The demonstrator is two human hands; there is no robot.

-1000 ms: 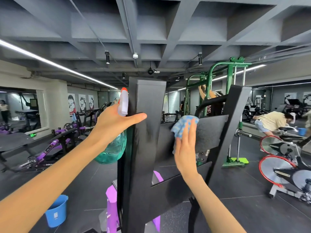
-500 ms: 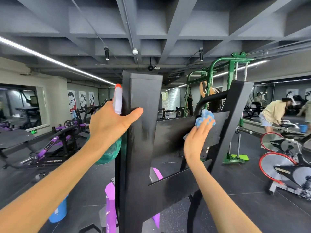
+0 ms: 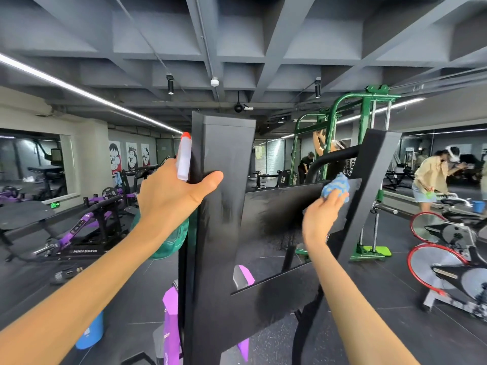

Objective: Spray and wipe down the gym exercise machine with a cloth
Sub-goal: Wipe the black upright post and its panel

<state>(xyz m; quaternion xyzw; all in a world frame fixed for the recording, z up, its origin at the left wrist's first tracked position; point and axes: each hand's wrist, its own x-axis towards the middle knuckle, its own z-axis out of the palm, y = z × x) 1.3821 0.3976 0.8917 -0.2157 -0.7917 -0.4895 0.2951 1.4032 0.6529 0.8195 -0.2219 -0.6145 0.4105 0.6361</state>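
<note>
Commercial gym: purple weight machines [image 3: 84, 230], green cable rack [image 3: 369, 164], spin bikes [image 3: 448, 262], wall mirror [image 3: 31, 164], dark rubber floor [image 3: 395, 272].

Dim grey gym under bright ceiling light strips [image 3: 87, 94], wide-angle bending at edges, slight motion blur

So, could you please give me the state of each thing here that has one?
machine: upright, surface streaked.
spray bottle: upright, nozzle end up, beside the machine.
left hand: holds the spray bottle, thumb on the machine.
cloth: bunched, against the machine.
right hand: grips the cloth.
</note>
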